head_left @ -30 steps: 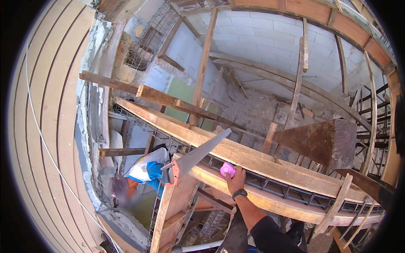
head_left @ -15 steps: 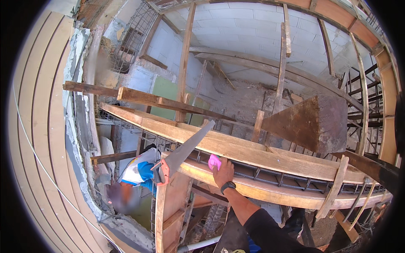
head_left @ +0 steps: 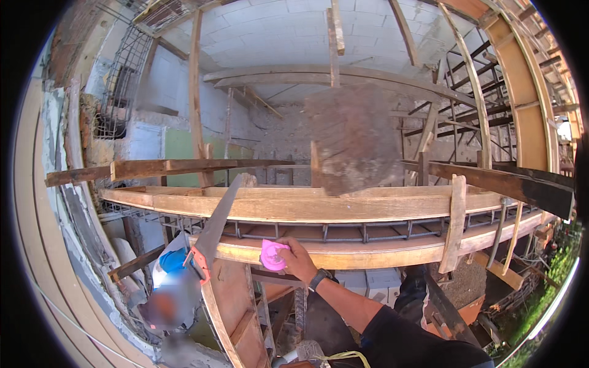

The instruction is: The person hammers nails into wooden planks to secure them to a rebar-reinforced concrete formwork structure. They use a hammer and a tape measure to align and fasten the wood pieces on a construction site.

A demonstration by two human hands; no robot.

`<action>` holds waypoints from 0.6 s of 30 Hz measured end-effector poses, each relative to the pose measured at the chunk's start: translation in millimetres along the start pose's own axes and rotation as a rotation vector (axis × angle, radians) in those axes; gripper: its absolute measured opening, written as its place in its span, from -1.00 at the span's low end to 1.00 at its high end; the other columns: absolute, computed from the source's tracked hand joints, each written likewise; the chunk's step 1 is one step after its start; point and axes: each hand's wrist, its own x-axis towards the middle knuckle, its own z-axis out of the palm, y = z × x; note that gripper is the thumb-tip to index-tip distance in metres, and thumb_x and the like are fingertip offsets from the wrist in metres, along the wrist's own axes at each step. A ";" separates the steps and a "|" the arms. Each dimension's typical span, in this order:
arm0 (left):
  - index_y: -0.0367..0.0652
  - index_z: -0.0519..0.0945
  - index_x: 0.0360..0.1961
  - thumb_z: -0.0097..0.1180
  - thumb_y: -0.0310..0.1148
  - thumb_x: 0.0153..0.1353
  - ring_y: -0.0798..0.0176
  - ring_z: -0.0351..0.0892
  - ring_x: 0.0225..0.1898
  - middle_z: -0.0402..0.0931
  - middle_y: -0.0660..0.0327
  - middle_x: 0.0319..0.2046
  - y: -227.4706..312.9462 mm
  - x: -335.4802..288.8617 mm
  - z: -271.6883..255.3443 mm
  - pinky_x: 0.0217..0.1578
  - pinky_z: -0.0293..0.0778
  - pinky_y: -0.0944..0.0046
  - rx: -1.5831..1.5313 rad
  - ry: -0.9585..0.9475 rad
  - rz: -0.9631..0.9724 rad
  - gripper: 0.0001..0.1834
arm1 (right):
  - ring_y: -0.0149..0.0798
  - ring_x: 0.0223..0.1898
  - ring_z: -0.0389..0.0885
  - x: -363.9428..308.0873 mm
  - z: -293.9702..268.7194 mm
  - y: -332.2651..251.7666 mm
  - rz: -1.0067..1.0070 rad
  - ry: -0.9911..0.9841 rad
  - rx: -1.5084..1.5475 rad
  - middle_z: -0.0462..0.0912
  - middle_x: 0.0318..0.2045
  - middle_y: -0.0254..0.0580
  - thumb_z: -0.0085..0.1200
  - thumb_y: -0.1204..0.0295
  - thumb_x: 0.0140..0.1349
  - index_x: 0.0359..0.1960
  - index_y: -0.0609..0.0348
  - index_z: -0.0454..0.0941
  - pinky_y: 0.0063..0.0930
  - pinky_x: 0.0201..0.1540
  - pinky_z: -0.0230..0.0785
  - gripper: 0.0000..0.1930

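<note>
My right hand [head_left: 296, 262], a dark watch on its wrist, is closed on a small pink rounded case [head_left: 273, 255] with a round hub on its face; its exact kind is unclear. The hand holds it at the near board [head_left: 343, 256] of a long wooden form. Steel reinforcing bars [head_left: 319, 233] run in the channel between this board and the far one [head_left: 343, 208]. To the left of the hand, a handsaw [head_left: 219, 221] with an orange-red handle rests against the form, blade pointing up. My left hand is out of view.
A large weathered timber post [head_left: 353, 138], blurred, rises close in front. A cross batten [head_left: 454, 224] spans the form at right. Lower left, another person [head_left: 169, 276] is below. Corrugated panels [head_left: 37, 214] line the left; wooden props [head_left: 195, 98] stand beyond the form.
The view has turned, so the form lies more level. My right hand has drawn the pink case from above the bar channel to the near board's outer face.
</note>
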 end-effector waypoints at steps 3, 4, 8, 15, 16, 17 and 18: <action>-0.11 0.48 -0.52 0.17 -0.44 0.32 0.44 0.43 -0.45 0.49 0.33 -0.49 26.7 4.6 9.8 -0.40 0.37 0.31 -0.182 0.020 0.054 -0.76 | -0.45 -0.14 0.52 -54.2 -62.3 -24.1 0.135 0.020 0.189 0.58 -0.15 -0.28 -0.08 0.46 0.40 0.08 0.28 0.48 -0.54 -0.02 0.42 -0.72; -0.11 0.48 -0.53 0.17 -0.44 0.33 0.45 0.43 -0.45 0.49 0.34 -0.50 38.5 9.6 14.6 -0.40 0.37 0.32 -0.200 0.025 0.095 -0.75 | -0.44 -0.11 0.53 -73.2 -86.1 -25.5 0.168 0.035 0.257 0.58 -0.12 -0.26 -0.12 0.47 0.39 0.09 0.31 0.48 -0.52 0.02 0.42 -0.69; -0.13 0.47 -0.49 0.22 -0.36 0.34 0.41 0.41 -0.42 0.47 0.31 -0.43 125.4 41.4 33.7 -0.36 0.37 0.30 -0.349 0.070 0.178 -0.74 | -0.36 0.04 0.55 -127.9 -164.3 -55.8 0.043 0.105 0.290 0.60 0.05 -0.20 -0.16 0.48 0.38 0.10 0.33 0.52 -0.47 0.15 0.40 -0.66; -0.22 0.52 -0.05 0.29 -0.23 0.35 0.54 0.47 -0.39 0.56 0.27 -0.27 168.2 164.6 107.1 -0.47 0.39 0.49 -0.131 0.102 0.402 -0.68 | -0.45 -0.12 0.58 -184.4 -244.5 -137.5 0.022 0.197 0.299 0.64 -0.10 -0.25 -0.08 0.36 0.41 0.11 0.28 0.55 -0.53 0.00 0.45 -0.65; -0.23 0.53 0.02 0.24 -0.22 0.39 0.52 0.51 -0.34 0.58 0.25 -0.20 181.3 179.3 123.6 -0.41 0.45 0.47 -0.166 0.130 0.409 -0.66 | -0.48 -0.14 0.57 -190.4 -252.4 -140.0 0.018 0.184 0.336 0.64 -0.11 -0.28 -0.07 0.35 0.42 0.10 0.27 0.55 -0.54 -0.03 0.45 -0.66; -0.22 0.53 0.07 0.22 -0.21 0.41 0.52 0.50 -0.30 0.58 0.25 -0.16 190.8 194.8 139.1 -0.38 0.45 0.47 -0.171 0.085 0.410 -0.64 | -0.50 -0.14 0.55 -196.1 -260.2 -139.0 0.052 0.170 0.395 0.62 -0.16 -0.34 -0.02 0.35 0.42 0.05 0.26 0.57 -0.54 0.00 0.42 -0.70; -0.21 0.53 0.11 0.20 -0.20 0.43 0.53 0.50 -0.26 0.58 0.26 -0.12 198.2 211.2 153.5 -0.35 0.45 0.47 -0.173 0.035 0.412 -0.62 | -0.50 -0.13 0.53 -202.5 -268.4 -134.4 0.049 0.176 0.410 0.61 -0.15 -0.34 -0.02 0.35 0.42 0.05 0.25 0.55 -0.54 0.01 0.41 -0.71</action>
